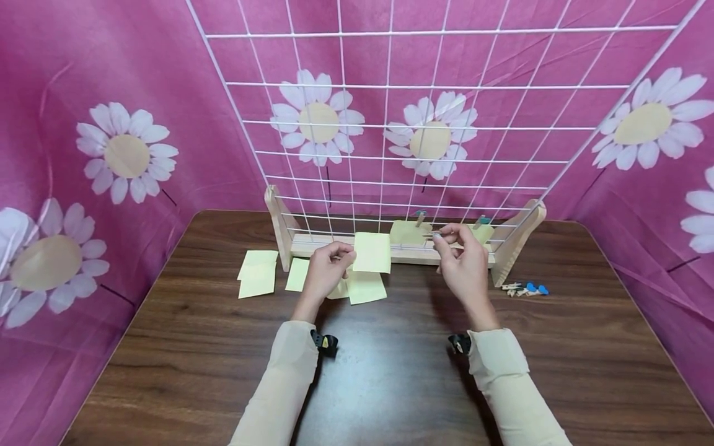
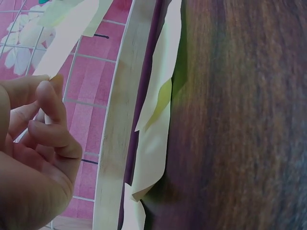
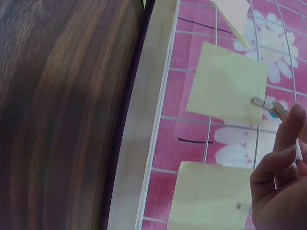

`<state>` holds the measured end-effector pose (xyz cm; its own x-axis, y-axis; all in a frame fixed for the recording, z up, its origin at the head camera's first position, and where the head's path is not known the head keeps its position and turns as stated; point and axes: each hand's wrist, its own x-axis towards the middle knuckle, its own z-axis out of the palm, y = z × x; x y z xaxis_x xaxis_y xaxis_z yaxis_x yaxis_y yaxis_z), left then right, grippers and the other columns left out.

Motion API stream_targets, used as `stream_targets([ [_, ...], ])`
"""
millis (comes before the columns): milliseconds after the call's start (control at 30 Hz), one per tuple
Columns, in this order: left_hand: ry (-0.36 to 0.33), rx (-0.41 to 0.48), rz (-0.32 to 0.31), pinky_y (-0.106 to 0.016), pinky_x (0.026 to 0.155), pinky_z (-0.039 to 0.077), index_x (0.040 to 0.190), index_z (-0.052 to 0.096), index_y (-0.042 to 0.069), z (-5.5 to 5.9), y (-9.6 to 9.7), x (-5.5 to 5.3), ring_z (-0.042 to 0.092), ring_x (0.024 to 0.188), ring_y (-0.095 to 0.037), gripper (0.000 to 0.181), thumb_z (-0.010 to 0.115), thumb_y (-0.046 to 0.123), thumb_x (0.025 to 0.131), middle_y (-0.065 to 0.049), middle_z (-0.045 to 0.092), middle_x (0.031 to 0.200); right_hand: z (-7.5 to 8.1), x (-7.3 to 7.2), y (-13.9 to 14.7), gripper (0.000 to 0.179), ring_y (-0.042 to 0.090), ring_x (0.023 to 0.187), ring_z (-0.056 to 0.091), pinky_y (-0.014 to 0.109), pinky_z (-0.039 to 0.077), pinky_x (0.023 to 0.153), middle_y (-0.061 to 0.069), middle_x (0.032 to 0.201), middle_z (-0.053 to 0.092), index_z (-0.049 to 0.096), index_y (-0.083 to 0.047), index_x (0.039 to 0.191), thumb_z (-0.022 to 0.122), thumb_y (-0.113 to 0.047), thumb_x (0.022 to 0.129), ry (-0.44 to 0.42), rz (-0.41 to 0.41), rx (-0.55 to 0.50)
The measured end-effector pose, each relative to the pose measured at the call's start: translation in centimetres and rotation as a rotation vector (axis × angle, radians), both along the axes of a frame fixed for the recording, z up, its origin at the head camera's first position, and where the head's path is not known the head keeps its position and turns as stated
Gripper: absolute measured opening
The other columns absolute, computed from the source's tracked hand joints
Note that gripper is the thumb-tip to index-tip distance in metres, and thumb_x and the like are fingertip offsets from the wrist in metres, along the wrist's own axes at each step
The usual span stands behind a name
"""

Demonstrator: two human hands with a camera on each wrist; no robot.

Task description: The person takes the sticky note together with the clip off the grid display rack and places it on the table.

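Observation:
My left hand (image 1: 328,269) pinches a yellow sticky note (image 1: 372,252) by its left edge, in front of the lower part of the white wire grid (image 1: 385,162). To its right, my right hand (image 1: 464,257) holds a small clothespin (image 1: 431,235) between thumb and index finger, its jaws pointing left. Behind that hand, one yellow note (image 1: 408,232) hangs on the grid from a wooden clothespin (image 1: 421,217) with a teal top. Another note (image 1: 483,233), partly hidden by the hand, hangs farther right under a second teal-topped clothespin (image 1: 482,220).
Loose yellow notes (image 1: 258,280) lie left of the grid's wooden stand (image 1: 517,240), and more notes (image 1: 367,288) lie below the left hand. Several clothespins with blue tops (image 1: 531,288) are on the brown table (image 1: 390,384) near the stand's right foot. Flowered pink cloth surrounds the table.

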<state>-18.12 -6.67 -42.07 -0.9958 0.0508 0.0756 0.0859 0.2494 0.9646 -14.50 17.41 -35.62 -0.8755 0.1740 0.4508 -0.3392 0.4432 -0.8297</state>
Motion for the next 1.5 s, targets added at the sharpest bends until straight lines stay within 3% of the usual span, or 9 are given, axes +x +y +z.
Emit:
stream_targets([
  [133, 0.009, -0.021, -0.01, -0.024, 0.047, 0.042, 0.094, 0.069, 0.01, 0.0, 0.0, 0.1, 0.053, 0.046, -0.013, 0.012, 0.064, 0.018, 0.087, -0.003, 0.063, 0.077, 0.1, 0.2, 0.7, 0.017, 0.007, 0.034, 0.05, 0.02, 0.041, 0.034, 0.022, 0.076, 0.062, 0.055, 0.009, 0.101, 0.06, -0.001, 0.088, -0.032, 0.003, -0.021],
  [367, 0.005, -0.042, -0.042, -0.026, 0.047, 0.045, 0.094, 0.07, 0.009, -0.1, 0.0, 0.1, 0.053, 0.046, -0.021, 0.012, 0.065, 0.016, 0.086, -0.005, 0.065, 0.074, -0.1, 0.2, 2.2, 0.019, 0.01, 0.035, 0.051, 0.024, 0.045, 0.037, 0.014, 0.073, 0.061, 0.055, 0.01, 0.102, 0.06, -0.002, 0.088, -0.086, 0.0, -0.077],
  [567, -0.027, -0.047, -0.057, -0.024, 0.047, 0.047, 0.095, 0.07, 0.01, -0.2, 0.3, 0.1, 0.049, 0.049, -0.011, 0.012, 0.066, 0.017, 0.086, -0.006, 0.066, 0.076, -0.2, 0.4, 2.9, 0.02, 0.013, 0.035, 0.051, 0.021, 0.043, 0.037, 0.001, 0.069, 0.061, 0.055, 0.008, 0.103, 0.06, -0.005, 0.089, -0.148, -0.036, -0.098],
  [767, -0.019, -0.111, -0.053, -0.025, 0.067, 0.048, 0.091, 0.071, 0.012, -0.4, 0.6, 0.2, 0.058, 0.072, -0.011, 0.01, 0.067, 0.019, 0.085, -0.003, 0.07, 0.084, -1.4, 0.1, 4.5, 0.021, 0.018, 0.036, 0.052, 0.023, 0.043, 0.038, -0.009, 0.066, 0.06, 0.056, 0.002, 0.105, 0.062, -0.009, 0.089, -0.171, -0.079, -0.158],
  [833, -0.016, -0.134, -0.061, -0.026, 0.074, 0.047, 0.09, 0.071, 0.013, -0.5, 0.6, 0.3, 0.06, 0.079, -0.011, 0.009, 0.067, 0.019, 0.085, -0.002, 0.071, 0.084, -2.1, 0.0, 5.2, 0.02, 0.017, 0.036, 0.052, 0.023, 0.044, 0.038, -0.009, 0.066, 0.061, 0.057, -0.001, 0.104, 0.063, -0.011, 0.088, -0.169, -0.104, -0.181],
  [967, -0.01, -0.15, -0.079, -0.029, 0.074, 0.048, 0.089, 0.072, 0.013, -0.5, 0.8, 0.5, 0.062, 0.08, -0.014, 0.008, 0.067, 0.018, 0.085, -0.003, 0.072, 0.083, -2.9, 0.0, 6.6, 0.016, 0.013, 0.035, 0.05, 0.022, 0.044, 0.038, -0.006, 0.064, 0.062, 0.058, -0.005, 0.1, 0.064, -0.011, 0.087, -0.167, -0.142, -0.241],
  [1233, -0.026, -0.178, -0.091, -0.03, 0.074, 0.049, 0.088, 0.072, 0.014, -0.5, 0.8, 0.5, 0.061, 0.077, -0.013, 0.007, 0.068, 0.017, 0.084, -0.002, 0.072, 0.083, -2.4, 0.4, 8.7, 0.012, 0.01, 0.035, 0.05, 0.02, 0.036, 0.03, 0.0, 0.062, 0.062, 0.058, -0.008, 0.094, 0.066, -0.011, 0.086, -0.194, -0.156, -0.417],
  [1500, -0.06, -0.208, -0.094, -0.027, 0.068, 0.049, 0.088, 0.072, 0.012, -0.9, 1.1, 0.5, 0.062, 0.076, -0.013, 0.008, 0.069, 0.018, 0.084, -0.003, 0.072, 0.082, -3.2, 1.0, 10.5, 0.011, 0.008, 0.037, 0.052, 0.021, 0.039, 0.032, -0.004, 0.062, 0.063, 0.058, -0.009, 0.092, 0.066, -0.013, 0.086, -0.197, -0.152, -0.37],
])
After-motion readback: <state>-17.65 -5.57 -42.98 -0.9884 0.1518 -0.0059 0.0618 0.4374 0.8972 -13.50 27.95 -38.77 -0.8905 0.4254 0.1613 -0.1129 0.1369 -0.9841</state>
